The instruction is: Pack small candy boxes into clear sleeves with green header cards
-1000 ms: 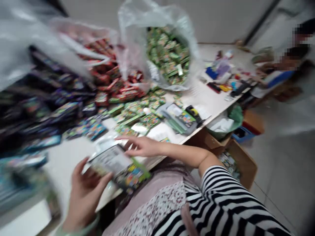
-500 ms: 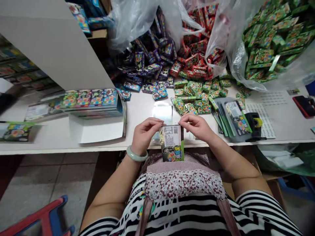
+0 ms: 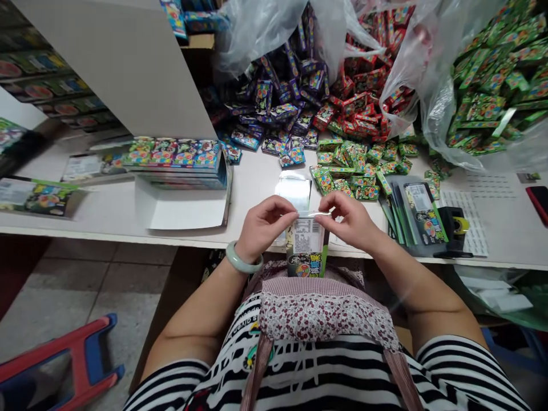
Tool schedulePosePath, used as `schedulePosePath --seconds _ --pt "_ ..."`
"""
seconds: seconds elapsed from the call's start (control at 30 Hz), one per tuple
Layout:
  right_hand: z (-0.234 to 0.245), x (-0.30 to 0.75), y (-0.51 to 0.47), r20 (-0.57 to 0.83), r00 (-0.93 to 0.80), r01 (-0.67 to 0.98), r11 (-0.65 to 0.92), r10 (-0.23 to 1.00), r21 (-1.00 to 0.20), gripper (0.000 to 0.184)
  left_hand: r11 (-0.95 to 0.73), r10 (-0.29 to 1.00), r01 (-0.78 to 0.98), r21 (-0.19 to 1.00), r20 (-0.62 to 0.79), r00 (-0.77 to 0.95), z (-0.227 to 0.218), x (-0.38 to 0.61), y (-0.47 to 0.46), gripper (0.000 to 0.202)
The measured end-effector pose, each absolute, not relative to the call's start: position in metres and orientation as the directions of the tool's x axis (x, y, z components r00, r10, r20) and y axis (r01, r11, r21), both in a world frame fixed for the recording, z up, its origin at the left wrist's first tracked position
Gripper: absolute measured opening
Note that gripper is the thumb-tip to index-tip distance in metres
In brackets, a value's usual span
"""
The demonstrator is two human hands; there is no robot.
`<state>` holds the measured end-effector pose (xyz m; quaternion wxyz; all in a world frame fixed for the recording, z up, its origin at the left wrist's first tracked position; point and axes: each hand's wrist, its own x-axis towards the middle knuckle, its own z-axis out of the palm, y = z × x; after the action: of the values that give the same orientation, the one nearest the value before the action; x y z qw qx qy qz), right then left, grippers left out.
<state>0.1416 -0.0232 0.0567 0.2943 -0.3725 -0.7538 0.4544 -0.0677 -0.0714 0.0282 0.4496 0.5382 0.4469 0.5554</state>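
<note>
My left hand (image 3: 262, 225) and my right hand (image 3: 347, 220) both pinch the top edge of a clear-sleeved printed pack (image 3: 306, 246), held upright against my apron at the front edge of the white table (image 3: 257, 188). The pack shows a barcode label and a green cartoon print. A jade bangle sits on my left wrist. Behind my hands lies a small clear plastic sleeve (image 3: 295, 189). Green small boxes (image 3: 351, 168) lie scattered just beyond my right hand.
Purple boxes (image 3: 278, 97), red boxes (image 3: 363, 85) and a bag of green boxes (image 3: 492, 85) pile up at the back. A stack of flat packs (image 3: 180, 160) lies left, a pile of sleeved packs (image 3: 415, 211) and a tape dispenser (image 3: 454, 225) right. A red-blue stool (image 3: 60, 365) stands below.
A second ago the view was swung right and blurred, with my left hand holding the pack flat. Now both hands hold it upright at its top edge, lifted slightly toward the table.
</note>
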Motion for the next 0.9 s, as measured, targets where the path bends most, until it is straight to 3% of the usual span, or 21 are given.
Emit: schedulePosePath --seconds 0.13,0.3,0.47,0.63,0.77,0.9 --pt "0.061 0.133 -0.016 -0.059 -0.548 0.284 0.12 0.835 -0.951 0.016 -0.117 0.993 -0.031 0.993 0.116 -0.031 0.032 -0.065 -0.065 0.013" --pt "0.065 0.138 -0.013 -0.143 -0.61 0.297 0.058 0.779 -0.953 0.019 -0.204 0.977 0.019 0.979 0.202 0.073 0.034 -0.073 -0.069 0.017" --pt "0.056 0.15 -0.026 0.069 -0.635 0.224 0.27 0.769 -0.937 0.015 -0.246 0.949 0.016 0.969 0.237 0.21 0.025 -0.085 -0.078 0.01" --pt "0.038 0.152 -0.045 0.398 -0.551 0.221 0.588 0.734 -0.778 0.002 -0.26 0.954 0.015 0.966 0.254 0.159 0.013 -0.078 -0.082 0.007" --pt "0.032 0.151 -0.052 0.455 -0.487 0.258 0.62 0.746 -0.741 0.004 -0.183 0.966 -0.067 0.981 0.192 0.171 0.014 -0.067 -0.08 0.022" --pt "0.029 0.154 -0.054 0.407 -0.456 0.234 0.548 0.792 -0.803 0.009 -0.266 0.95 0.018 0.964 0.259 0.175 0.019 -0.064 -0.077 0.009"
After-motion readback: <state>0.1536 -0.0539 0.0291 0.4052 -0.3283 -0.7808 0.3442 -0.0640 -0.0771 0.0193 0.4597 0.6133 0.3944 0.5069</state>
